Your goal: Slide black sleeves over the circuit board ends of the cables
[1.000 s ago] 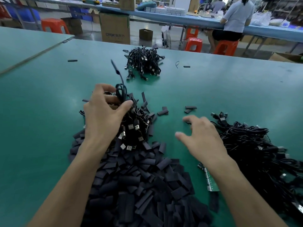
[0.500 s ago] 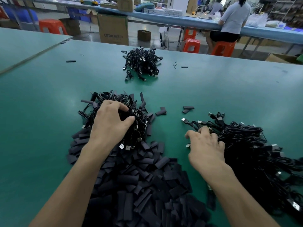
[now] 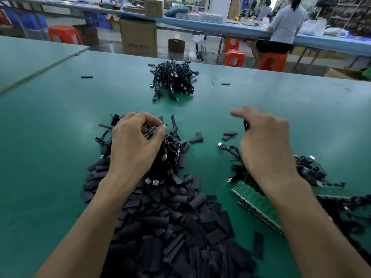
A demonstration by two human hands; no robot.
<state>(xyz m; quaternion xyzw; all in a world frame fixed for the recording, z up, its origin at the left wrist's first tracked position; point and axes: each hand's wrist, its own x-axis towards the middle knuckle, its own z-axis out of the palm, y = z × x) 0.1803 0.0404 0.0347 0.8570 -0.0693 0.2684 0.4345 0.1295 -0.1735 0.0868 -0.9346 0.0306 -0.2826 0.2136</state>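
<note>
My green worktop (image 3: pixel 281 101) lies beside a second green table (image 3: pixel 30 55) on the left. Past its far edge a tall cardboard box (image 3: pixel 139 37) stands on the floor, with a small box (image 3: pixel 176 45) near it. Orange stools (image 3: pixel 65 36) stand about. A person (image 3: pixel 285 25) in a pale top sits at a long blue bench (image 3: pixel 230 29) carrying white packets (image 3: pixel 208 17) — blue crates (image 3: pixel 30 21) sit far left.

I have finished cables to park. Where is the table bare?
Bare: the wide stretch left of the sleeve pile, and the band between the far cable pile and the left hand and right hand. Crowded: the cable bundle under the left hand, the circuit boards and tangled cables at right.
</note>
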